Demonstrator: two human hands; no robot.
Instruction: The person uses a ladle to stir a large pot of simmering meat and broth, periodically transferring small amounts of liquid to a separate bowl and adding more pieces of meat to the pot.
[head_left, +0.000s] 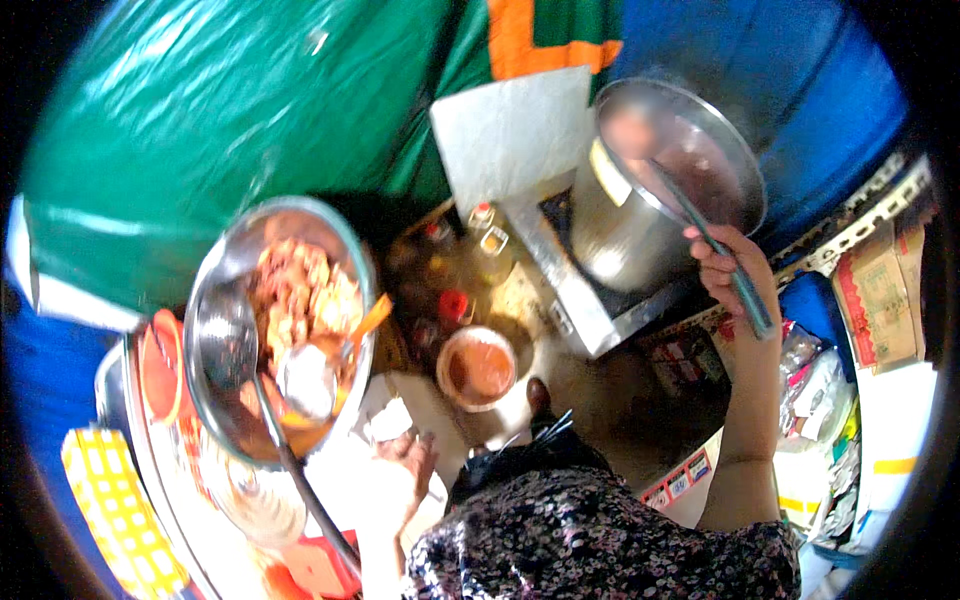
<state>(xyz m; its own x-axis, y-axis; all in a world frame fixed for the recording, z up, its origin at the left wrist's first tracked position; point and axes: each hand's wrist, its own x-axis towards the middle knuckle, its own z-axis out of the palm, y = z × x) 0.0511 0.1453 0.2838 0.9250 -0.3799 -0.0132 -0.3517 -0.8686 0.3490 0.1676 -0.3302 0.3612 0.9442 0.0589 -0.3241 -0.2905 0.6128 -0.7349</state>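
My right hand (pixel 735 265) is closed round the dark green handle of a long ladle (pixel 690 205). The ladle's blurred, pinkish head is over the mouth of a tall steel pot (pixel 605 235), near its left rim. Reddish-brown liquid shows inside the pot. Low by the table edge, my left hand (pixel 405 462) lies with its fingers stretched out, touching or close beside a small white piece (pixel 390 420), perhaps paper. Left of that hand stands a large steel bowl (pixel 365 270) of orange-brown food chunks. In this bowl rest a black-handled steel ladle (pixel 225 335) and a pale, blurred scoop-like thing (pixel 308 382).
The pot stands on a metal stove (pixel 570 290) with an upright metal sheet (pixel 515 130) behind. Red-capped bottles (pixel 455 305) and a tub of reddish sauce (pixel 480 368) sit between bowl and stove. Cardboard (pixel 875 300) and plastic bags (pixel 825 400) are at right. Green tarpaulin (pixel 240 100) hangs behind.
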